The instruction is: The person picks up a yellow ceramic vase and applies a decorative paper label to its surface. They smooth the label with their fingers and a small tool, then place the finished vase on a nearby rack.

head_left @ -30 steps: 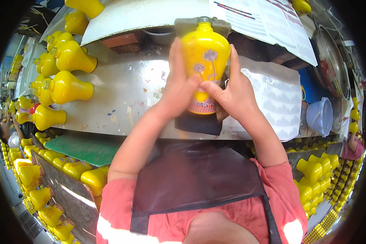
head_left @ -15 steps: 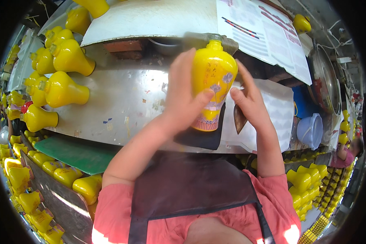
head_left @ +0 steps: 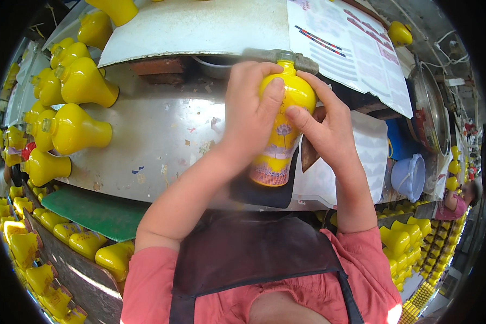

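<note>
Left hand (head_left: 251,110) and right hand (head_left: 326,129) both clamped on yellow vase (head_left: 282,135), upright on black pad (head_left: 264,191) at table (head_left: 156,140) near edge. More vases (head_left: 73,132) along left edge.

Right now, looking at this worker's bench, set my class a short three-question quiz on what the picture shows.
1. True or false: both hands hold the yellow vase.
2. Which thing sits at the right end of the bench? A) pale blue plastic bowl B) red bucket C) green bottle
3. Fill in: the yellow vases lying on the metal bench at the left rest on their ____.

Key
1. True: left hand and right hand both have a grip on it.
2. A, the pale blue plastic bowl.
3. Sides: the row of yellow vases lies tipped over on the metal bench.
</note>
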Tool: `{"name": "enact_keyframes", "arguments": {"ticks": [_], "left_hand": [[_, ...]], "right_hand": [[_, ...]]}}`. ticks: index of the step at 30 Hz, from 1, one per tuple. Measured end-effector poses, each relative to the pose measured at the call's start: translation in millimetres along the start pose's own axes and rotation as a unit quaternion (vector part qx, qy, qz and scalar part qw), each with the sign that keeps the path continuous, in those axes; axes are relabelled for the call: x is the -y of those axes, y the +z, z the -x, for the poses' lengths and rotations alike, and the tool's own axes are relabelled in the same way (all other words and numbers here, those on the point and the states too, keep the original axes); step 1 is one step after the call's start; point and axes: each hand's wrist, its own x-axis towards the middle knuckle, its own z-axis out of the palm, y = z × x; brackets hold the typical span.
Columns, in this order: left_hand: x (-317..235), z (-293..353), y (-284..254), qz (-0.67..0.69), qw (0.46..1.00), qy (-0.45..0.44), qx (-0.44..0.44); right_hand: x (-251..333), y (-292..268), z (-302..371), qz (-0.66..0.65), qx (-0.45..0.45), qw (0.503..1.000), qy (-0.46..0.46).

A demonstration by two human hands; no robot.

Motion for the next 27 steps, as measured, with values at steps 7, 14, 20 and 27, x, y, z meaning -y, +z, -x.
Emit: {"name": "enact_keyframes", "arguments": {"ticks": [7,14,20,27], "left_hand": [[5,11,-5,0.118,0.991,-0.055,0.028],[12,19,-12,0.001,0.995,0.056,0.077],[17,20,-16,-0.009,0.991,0.083,0.104],[23,21,-15,-0.025,0.988,0.115,0.102]], "right_hand": [[4,-13,-6,0.025,0.032,0.999,0.004],[9,-11,-5,0.247,-0.028,0.911,-0.329],[1,-6,-10,0.326,-0.057,0.879,-0.344],[-3,-11,-15,0.332,-0.012,0.889,-0.314]]}}
